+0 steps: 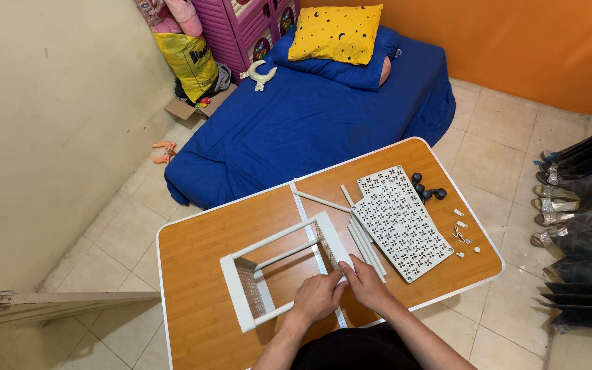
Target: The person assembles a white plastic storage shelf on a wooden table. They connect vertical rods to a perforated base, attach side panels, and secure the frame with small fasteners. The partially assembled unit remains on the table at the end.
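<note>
Left hand and right hand meet, fingers curled, pinching the near end of a white tube at the rack frame, which lies on the bench.

Frame partly built: two end panels joined by several tubes.

Not yet fitted, by the look of it: loose tubes, two perforated shelf panels, black casters, small white fittings.

Beyond: blue mattress.

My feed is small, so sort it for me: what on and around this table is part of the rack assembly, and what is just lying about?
In the job:
white frame, under left hand and right hand
perforated panels
loose tubes
black casters
small white fittings

Lying about:
blue mattress
yellow pillow
sandals
yellow bag
</note>
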